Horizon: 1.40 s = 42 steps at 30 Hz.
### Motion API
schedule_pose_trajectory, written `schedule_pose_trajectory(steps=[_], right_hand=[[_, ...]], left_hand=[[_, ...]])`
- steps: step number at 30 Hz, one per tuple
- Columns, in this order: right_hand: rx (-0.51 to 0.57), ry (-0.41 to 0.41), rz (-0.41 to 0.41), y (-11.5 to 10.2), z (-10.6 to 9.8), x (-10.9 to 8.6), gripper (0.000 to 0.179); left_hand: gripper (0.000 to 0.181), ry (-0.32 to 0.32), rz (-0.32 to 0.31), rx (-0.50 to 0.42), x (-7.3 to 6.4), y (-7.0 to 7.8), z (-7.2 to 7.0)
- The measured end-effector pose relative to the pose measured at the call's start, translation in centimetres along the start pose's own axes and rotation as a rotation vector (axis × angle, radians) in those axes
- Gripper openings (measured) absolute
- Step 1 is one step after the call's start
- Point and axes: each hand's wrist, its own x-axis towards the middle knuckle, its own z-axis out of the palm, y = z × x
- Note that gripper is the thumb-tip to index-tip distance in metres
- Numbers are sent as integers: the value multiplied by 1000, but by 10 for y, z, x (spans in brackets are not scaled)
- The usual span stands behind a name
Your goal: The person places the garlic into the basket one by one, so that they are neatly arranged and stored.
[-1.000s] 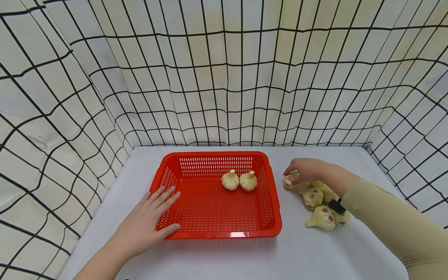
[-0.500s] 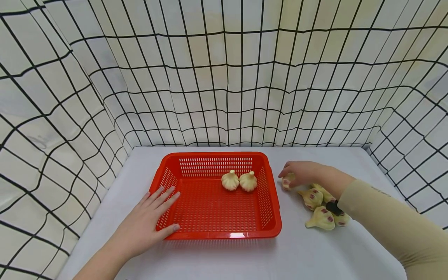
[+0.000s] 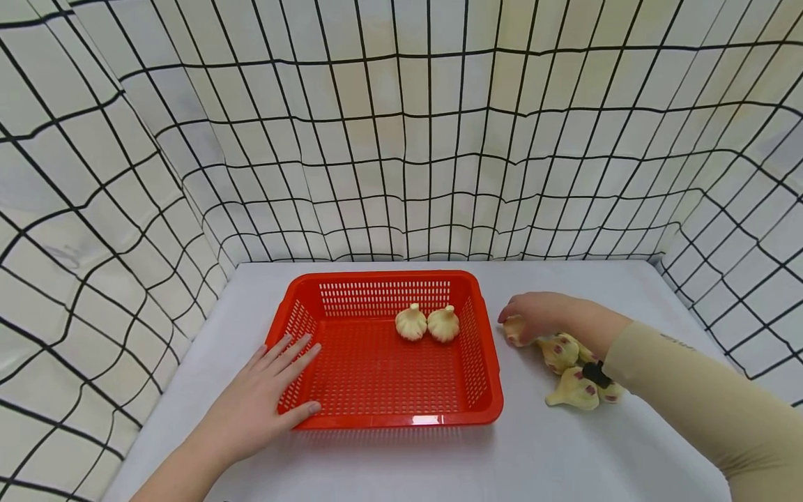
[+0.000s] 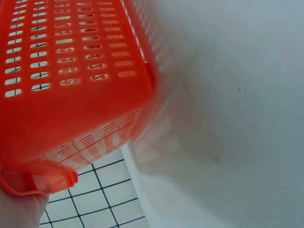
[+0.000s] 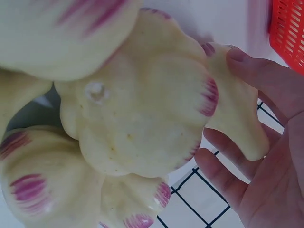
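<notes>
A rectangular red plastic basket (image 3: 351, 422) sits upright, its walls and floor full of slots, the left hand (image 3: 266, 397) on its left rim. Two cream garlic bulbs (image 3: 410, 325) stand inside, side by side, necks up, toward the far right corner. Right of the basket, the right hand (image 3: 541, 314) holds another bulb (image 3: 513, 330) between thumb and fingers. Just beside it, several purple-streaked bulbs (image 3: 574, 390) lie on their sides, clustered together.

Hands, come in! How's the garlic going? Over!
Left hand touching red basket, two bulbs inside. Right hand holding one garlic bulb outside. Maybe in the way: neighbouring bulbs.
</notes>
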Motion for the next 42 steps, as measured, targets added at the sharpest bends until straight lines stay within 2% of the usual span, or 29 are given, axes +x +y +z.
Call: schedule_pose_trajectory(steps=[6,19,27,36,42], right_hand=[[17,7,8,1,0,-2,47],[34,122,-12,17,-3,-20,39],[39,165,1,31,-10,-27,38],[80,155,33,38,-14,-25,29],[79,164,22,42,-11,-21,22]], left_hand=[[83,-13,-5,-4,0,1,-1],[84,-27,-15,5,0,1,0],[84,-8,-2,2,1,-1,0],[83,5,9,6,1,0,0],[83,14,14,11,0,0,0]])
